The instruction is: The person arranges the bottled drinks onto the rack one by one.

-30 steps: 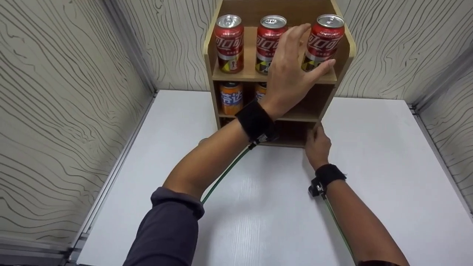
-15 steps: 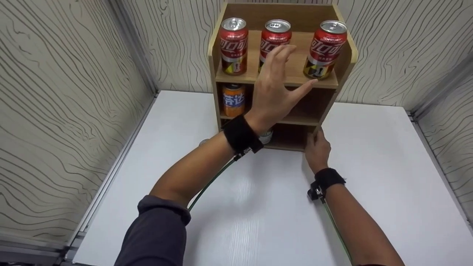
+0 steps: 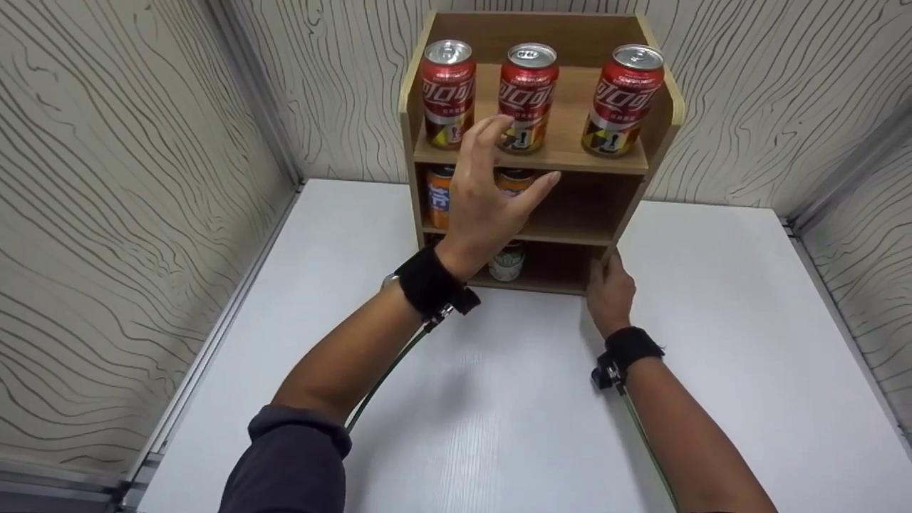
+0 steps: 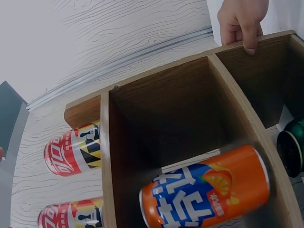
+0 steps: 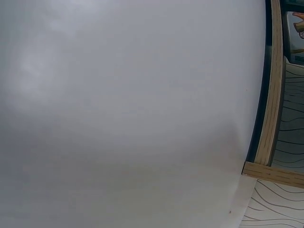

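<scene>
A small wooden shelf unit (image 3: pixel 639 167) stands on the white table. My right hand (image 3: pixel 610 296) grips the lower right edge of its side panel; in the left wrist view the thumb (image 4: pixel 250 38) lies inside the panel. My left hand (image 3: pixel 484 203) is held up before the shelf, fingers spread and slightly bent, holding nothing. Three red cola cans stand on top: left (image 3: pixel 445 92), middle (image 3: pixel 531 89) and right (image 3: pixel 627 92). Orange soda cans stand on the middle level, one (image 3: pixel 437 198) partly behind my left hand, the other (image 4: pixel 204 190) large in the left wrist view.
A green and white can (image 3: pixel 507 262) stands on the bottom level. A silver round top (image 3: pixel 390 280) peeks out beside my left wristband. Patterned walls enclose the table (image 3: pixel 470 427) at the back and sides. Green cables trail from both wristbands.
My left hand has moved left and down, from before the right cola can to before the left part of the shelf. My right hand keeps its grip on the side panel.
</scene>
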`<action>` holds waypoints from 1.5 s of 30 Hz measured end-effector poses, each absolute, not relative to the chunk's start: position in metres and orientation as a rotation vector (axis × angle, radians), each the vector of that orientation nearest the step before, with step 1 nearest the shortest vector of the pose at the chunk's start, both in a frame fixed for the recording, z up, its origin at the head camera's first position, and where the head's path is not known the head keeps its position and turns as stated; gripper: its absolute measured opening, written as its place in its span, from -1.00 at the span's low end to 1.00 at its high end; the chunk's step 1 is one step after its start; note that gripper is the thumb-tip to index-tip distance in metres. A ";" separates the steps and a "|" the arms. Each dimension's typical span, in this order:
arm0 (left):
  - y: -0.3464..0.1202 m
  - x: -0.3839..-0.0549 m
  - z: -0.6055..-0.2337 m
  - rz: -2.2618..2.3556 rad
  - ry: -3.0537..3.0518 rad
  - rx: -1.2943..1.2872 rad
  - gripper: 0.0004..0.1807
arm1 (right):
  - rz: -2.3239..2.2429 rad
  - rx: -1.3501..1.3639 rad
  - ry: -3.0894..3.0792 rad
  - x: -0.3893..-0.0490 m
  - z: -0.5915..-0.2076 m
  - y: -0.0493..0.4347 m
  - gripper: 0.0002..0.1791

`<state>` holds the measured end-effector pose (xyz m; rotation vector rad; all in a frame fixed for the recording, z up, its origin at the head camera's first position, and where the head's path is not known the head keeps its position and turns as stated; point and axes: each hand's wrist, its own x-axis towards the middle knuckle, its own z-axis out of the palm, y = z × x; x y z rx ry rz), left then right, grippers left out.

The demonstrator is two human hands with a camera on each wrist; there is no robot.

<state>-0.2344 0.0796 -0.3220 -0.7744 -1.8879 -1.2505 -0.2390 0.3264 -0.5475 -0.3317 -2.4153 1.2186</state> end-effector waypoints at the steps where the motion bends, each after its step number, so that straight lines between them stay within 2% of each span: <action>1: 0.077 -0.234 -0.324 -1.244 -1.882 -0.769 -0.19 | 1.216 -0.328 -2.413 -0.239 -0.548 0.326 -0.56; 19: 0.037 -0.224 -0.363 -1.302 -1.951 -0.607 -0.15 | 1.232 -0.297 -2.415 -0.238 -0.557 0.323 -0.54; 28: 0.012 -0.223 -0.389 -1.418 -1.968 -0.420 -0.18 | 1.212 -0.291 -2.403 -0.237 -0.553 0.325 -0.57; 45: -0.016 -0.216 -0.418 -1.418 -2.039 -0.259 -0.15 | 1.191 -0.294 -2.373 -0.240 -0.552 0.328 -0.58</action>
